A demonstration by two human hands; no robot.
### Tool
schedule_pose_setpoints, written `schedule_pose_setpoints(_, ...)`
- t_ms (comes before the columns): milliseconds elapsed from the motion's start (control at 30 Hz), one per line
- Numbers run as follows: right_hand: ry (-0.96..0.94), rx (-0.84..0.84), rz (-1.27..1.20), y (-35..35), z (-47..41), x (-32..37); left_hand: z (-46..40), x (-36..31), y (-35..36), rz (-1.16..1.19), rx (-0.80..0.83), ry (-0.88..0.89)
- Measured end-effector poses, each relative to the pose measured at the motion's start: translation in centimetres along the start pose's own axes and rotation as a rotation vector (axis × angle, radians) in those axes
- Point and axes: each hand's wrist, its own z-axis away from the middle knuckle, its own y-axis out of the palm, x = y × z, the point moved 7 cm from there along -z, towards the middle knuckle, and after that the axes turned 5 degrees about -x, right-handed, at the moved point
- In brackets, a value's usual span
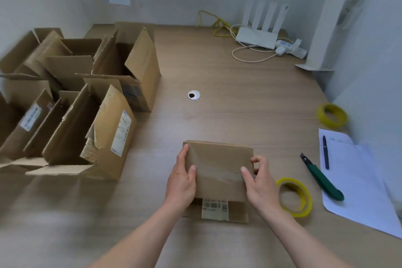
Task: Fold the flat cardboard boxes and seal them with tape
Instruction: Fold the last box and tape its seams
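A small cardboard box point(218, 172) sits on the desk point(239, 93) near its front edge, a clear tape strip point(226, 175) across its top. The left hand point(181, 183) holds its left side, fingers along the edge and thumb on top. The right hand point(261, 180) pinches the right edge at the strip's end. Just right lie a yellow tape roll point(294, 197), a green utility knife point(322, 177) and a pen point(325, 151) on paper point(356, 180). A second yellow roll point(331, 114) lies farther back. Open cardboard boxes point(87, 102) stand far left.
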Motion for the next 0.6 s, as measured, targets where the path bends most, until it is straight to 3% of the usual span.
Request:
schedule_pose_setpoints(233, -0.047, -0.015, 0.037, 0.6, 0.9, -0.6, 0.6, 0.5, -0.3, -0.052, -0.059, 0.038)
schedule_pose_setpoints(433, 0.028, 0.113, 0.209, 3.1, -3.7, -2.2, -4.0, 1.0, 1.6, -0.317, 0.051, -0.072)
schedule_pose_setpoints(600, -0.005, 0.113, 0.082, 3.2, -3.5, -2.5, -4.1, 1.3, 2.1, -0.315, 0.068, -0.078)
